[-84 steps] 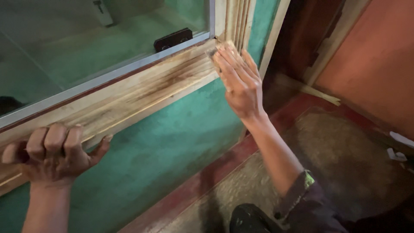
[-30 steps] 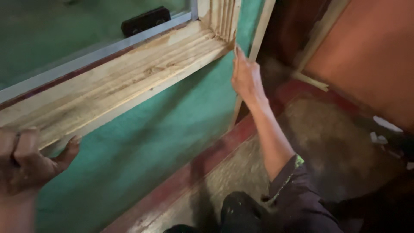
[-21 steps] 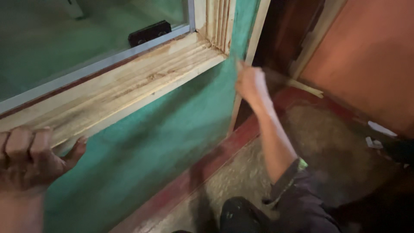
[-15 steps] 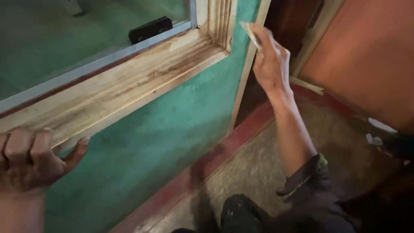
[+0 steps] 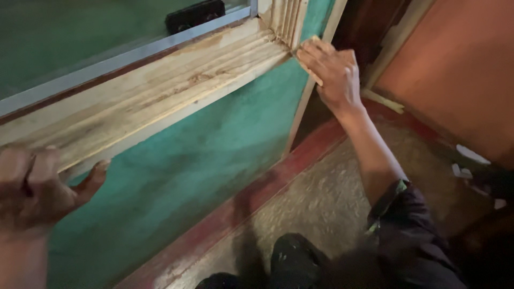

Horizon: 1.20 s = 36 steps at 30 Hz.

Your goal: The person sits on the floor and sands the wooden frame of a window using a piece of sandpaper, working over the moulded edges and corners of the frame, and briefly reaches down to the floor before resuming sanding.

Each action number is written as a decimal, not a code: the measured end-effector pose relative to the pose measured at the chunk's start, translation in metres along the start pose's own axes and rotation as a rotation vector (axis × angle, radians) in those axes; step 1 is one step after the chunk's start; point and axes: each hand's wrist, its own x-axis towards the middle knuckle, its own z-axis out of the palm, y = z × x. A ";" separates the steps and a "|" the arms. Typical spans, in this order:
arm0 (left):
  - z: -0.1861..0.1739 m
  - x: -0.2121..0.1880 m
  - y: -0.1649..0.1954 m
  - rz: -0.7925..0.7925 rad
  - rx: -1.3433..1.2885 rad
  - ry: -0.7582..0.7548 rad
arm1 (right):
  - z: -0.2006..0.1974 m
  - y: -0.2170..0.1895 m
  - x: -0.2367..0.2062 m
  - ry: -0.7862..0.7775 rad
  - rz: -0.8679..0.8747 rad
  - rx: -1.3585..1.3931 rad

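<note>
The green wall (image 5: 176,155) fills the middle of the view, and running across it is the big pale wooden window frame (image 5: 160,91), its grooved lower rail sloping up toward the right. Above the rail sits a grey metal strip (image 5: 123,56) under the glass, with a dark block (image 5: 195,13) resting up near the top edge. Below, a red painted band (image 5: 300,160) borders the speckled floor (image 5: 332,198), and an orange panel (image 5: 455,75) stands off to the right.

Now the hands. The left hand (image 5: 37,192) is down at the near end of the rail, fingers curled over its top edge and thumb hooked beneath, a closed grip that braces the body. The right hand (image 5: 334,75) is up at the frame's lower right corner, fingers flat and pressed together over a small pale piece, likely a sanding sheet (image 5: 310,67), though only its edge peeks out beneath the fingertips. It lies right against the corner where rail meets the ribbed upright (image 5: 286,21).

To do this well, I'd say keep the pressure even across all the fingers, follow the grain along the grooves rather than across them, and go gently at the corner joint so the ribs stay crisp. The steadying hand should stay planted; leaning this far right, balance matters. Short, controlled strokes suit that tight angle.
</note>
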 end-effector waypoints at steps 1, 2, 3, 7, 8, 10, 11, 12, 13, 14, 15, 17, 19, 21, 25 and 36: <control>-0.002 0.003 -0.001 0.004 0.027 0.000 | -0.001 0.000 -0.002 -0.033 -0.001 -0.002; -0.005 0.006 -0.001 0.009 0.056 0.001 | -0.005 0.001 -0.003 -0.064 -0.003 -0.005; -0.008 0.010 -0.002 0.015 0.085 0.002 | -0.009 0.001 -0.003 -0.096 -0.003 -0.007; -0.017 0.021 -0.006 0.050 0.118 -0.038 | -0.033 -0.005 0.003 -0.151 0.229 0.428; -0.017 0.022 -0.006 0.065 0.117 -0.039 | -0.038 -0.010 0.005 -0.099 0.316 0.573; -0.016 0.021 -0.005 0.054 0.088 -0.042 | -0.038 -0.026 0.012 0.030 0.375 0.765; -0.013 0.021 -0.003 0.030 0.063 -0.038 | -0.033 -0.038 0.016 0.112 0.348 0.807; -0.011 0.019 -0.002 0.006 0.042 -0.029 | -0.026 -0.050 0.021 0.200 0.316 0.848; -0.009 0.018 -0.001 -0.003 0.041 -0.020 | -0.017 -0.060 0.028 0.263 0.244 0.682; -0.007 0.016 0.000 -0.011 0.041 -0.011 | -0.006 -0.071 0.035 0.326 0.172 0.514; -0.007 0.015 -0.001 -0.018 0.037 -0.003 | 0.003 -0.079 0.039 0.383 0.102 0.346; -0.006 0.013 -0.001 0.006 0.019 -0.024 | 0.020 -0.093 0.047 0.437 0.138 0.242; -0.007 0.012 -0.002 0.019 0.023 -0.035 | 0.033 -0.099 0.052 0.469 0.162 0.168; -0.009 0.012 -0.002 0.015 0.045 -0.042 | 0.044 -0.101 0.054 0.465 0.175 0.128; -0.009 0.013 -0.002 -0.003 0.040 -0.032 | 0.062 -0.100 0.055 0.511 0.200 0.146; -0.011 0.020 -0.004 0.020 0.030 -0.001 | 0.062 -0.105 0.059 0.440 0.174 0.219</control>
